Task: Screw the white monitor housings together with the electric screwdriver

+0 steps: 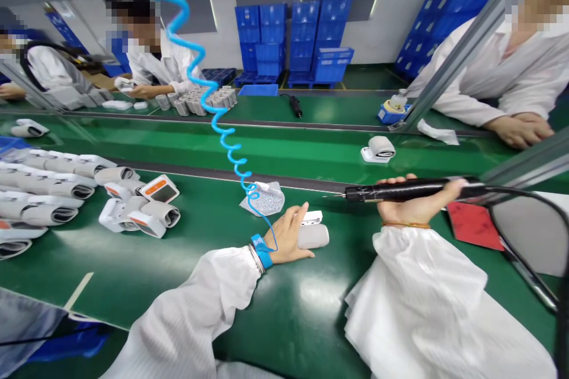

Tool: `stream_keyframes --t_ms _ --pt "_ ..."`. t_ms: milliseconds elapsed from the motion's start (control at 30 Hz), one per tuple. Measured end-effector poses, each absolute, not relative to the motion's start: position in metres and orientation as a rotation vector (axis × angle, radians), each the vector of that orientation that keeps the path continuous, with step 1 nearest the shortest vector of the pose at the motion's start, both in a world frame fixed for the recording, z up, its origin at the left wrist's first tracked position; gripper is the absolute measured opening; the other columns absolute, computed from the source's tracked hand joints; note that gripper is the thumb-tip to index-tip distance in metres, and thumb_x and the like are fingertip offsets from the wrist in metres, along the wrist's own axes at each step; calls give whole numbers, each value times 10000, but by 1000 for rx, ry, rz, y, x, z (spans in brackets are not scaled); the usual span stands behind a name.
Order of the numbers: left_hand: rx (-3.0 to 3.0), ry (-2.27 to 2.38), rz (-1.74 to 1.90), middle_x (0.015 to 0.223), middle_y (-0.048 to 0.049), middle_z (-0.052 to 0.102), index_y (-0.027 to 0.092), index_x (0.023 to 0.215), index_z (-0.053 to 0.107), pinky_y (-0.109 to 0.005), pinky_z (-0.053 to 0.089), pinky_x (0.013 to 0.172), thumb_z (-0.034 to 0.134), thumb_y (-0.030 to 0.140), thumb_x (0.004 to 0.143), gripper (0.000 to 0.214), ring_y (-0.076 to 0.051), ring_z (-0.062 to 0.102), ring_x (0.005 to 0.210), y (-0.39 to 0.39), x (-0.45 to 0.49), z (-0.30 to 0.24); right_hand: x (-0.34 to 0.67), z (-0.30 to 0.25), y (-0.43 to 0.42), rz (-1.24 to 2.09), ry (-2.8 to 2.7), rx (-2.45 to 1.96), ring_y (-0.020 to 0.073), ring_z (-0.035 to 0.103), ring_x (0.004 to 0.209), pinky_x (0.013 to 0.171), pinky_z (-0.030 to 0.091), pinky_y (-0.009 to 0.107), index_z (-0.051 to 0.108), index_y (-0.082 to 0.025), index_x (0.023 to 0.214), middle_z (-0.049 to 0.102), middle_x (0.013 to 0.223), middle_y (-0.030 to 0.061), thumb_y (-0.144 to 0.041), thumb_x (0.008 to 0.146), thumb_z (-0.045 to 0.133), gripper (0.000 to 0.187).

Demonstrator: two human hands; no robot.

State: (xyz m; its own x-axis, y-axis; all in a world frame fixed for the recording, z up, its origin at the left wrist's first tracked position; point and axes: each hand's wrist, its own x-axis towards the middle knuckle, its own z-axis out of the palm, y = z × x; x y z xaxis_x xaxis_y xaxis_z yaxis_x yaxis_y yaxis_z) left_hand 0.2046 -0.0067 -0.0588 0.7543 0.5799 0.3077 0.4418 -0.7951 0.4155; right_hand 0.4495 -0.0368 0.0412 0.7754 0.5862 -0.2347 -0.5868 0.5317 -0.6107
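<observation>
My left hand (290,235) rests on the green table, its fingers closed over a small white device with a grey cuff (313,232). A blue wrist strap (262,250) sits on that wrist, and its coiled blue cord (208,100) rises up out of view. My right hand (415,204) is wrapped around a black electric screwdriver (400,190) held level, its tip pointing left above the table, a short way right of the device. A black cable runs from its rear end to the right.
Many white and grey cuff devices (53,189) lie in rows at the left. A small bag (267,198) lies behind my left hand. A lone device (377,150) sits on the green conveyor. A red sheet (473,225) lies at right. Other people work across the belt.
</observation>
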Motion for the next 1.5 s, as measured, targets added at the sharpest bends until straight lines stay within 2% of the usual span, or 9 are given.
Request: stream_keyframes --t_ms 133,233,300,367,433,533,700,1000,1500 --pt "2647 812 612 1240 -188 525 92 1455 240 -421 508 936 793 477 628 1066 -311 574 1101 -11 209 -54 428 83 -70 610 -263 -700 102 443 498 457 454 248 539 -200 669 383 560 12 -710 850 -64 810" --pt "2708 799 632 1125 -129 588 158 1371 427 -385 518 874 695 511 684 817 -278 604 998 -16 209 -49 414 98 -91 710 -355 -731 124 391 447 453 451 306 575 -220 640 355 512 41 -708 677 -328 1027" --pt "2766 762 671 1052 -114 609 176 1318 501 -376 517 843 640 534 710 719 -266 615 948 -19 209 -47 406 98 -99 749 -479 -748 150 388 416 419 441 351 591 -222 622 339 462 57 -702 600 -388 1091" --pt "2821 719 727 997 -108 618 174 1290 531 -372 518 801 598 555 732 680 -255 623 897 -21 209 -47 402 91 -100 753 -629 -735 167 419 399 395 437 366 625 -214 646 371 437 67 -820 641 -229 1047" --pt "2865 671 826 945 -98 623 167 1268 547 -362 517 748 560 575 751 659 -240 625 837 -21 210 -47 401 81 -97 731 -813 -663 172 465 399 399 451 360 675 -204 736 450 451 67 -929 665 139 904" --pt "2895 602 993 881 -80 628 158 1228 564 -346 506 683 524 575 769 621 -221 620 768 -21 212 -47 405 68 -89 678 -1119 -491 179 525 415 405 466 337 713 -206 922 553 512 57 -894 621 443 798" --pt "2906 596 1018 839 -66 639 160 1182 577 -346 493 632 496 560 781 572 -215 615 719 -21 214 -42 405 61 -79 609 -1219 -414 173 555 429 397 472 321 705 -178 1010 595 566 49 -828 744 378 775" --pt "2921 573 994 860 -61 642 151 1213 556 -355 473 629 504 561 783 597 -217 618 730 -21 215 -42 399 64 -79 583 -1155 -489 173 535 385 378 468 317 723 -202 915 578 502 46 -887 661 396 800" --pt "2926 589 971 839 -58 632 151 1198 568 -345 467 649 508 503 787 545 -208 604 732 -23 217 -39 397 61 -75 612 -1134 -499 165 521 374 369 455 309 727 -207 898 574 497 38 -862 691 402 760"
